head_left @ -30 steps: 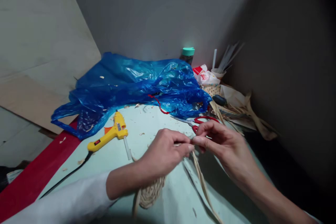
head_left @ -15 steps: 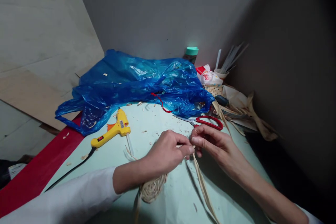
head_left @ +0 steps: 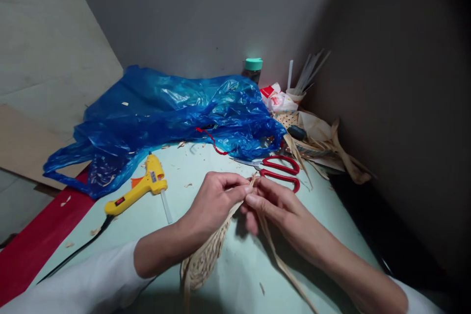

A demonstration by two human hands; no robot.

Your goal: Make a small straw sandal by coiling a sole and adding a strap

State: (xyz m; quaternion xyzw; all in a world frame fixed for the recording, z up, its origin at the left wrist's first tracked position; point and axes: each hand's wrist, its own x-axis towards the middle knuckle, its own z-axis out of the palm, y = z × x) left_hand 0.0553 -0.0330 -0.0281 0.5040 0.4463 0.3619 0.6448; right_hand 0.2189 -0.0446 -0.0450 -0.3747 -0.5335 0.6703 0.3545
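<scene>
My left hand [head_left: 211,203] is closed in a pinch on the top edge of a pale woven straw piece [head_left: 202,262] that rests on the light green table [head_left: 235,284]. My right hand [head_left: 274,206] pinches thin straw strips [head_left: 283,265] at the same spot, fingertips meeting those of the left. The loose strips trail down toward the table's near edge. Red-handled scissors [head_left: 281,169] lie just beyond my right hand. A yellow glue gun [head_left: 138,191] lies to the left of my left hand.
A crumpled blue plastic bag [head_left: 158,117] covers the back of the table. At the back right stand a teal-lidded jar [head_left: 253,67], a cup of sticks [head_left: 296,93] and a heap of straw scraps [head_left: 324,142]. The glue gun's black cord [head_left: 73,252] runs left over a red strip [head_left: 33,250].
Both hands have shifted left and slightly up. The woven piece is raised more on edge under my left hand. The camera view has swung, so the scissors show in full.
</scene>
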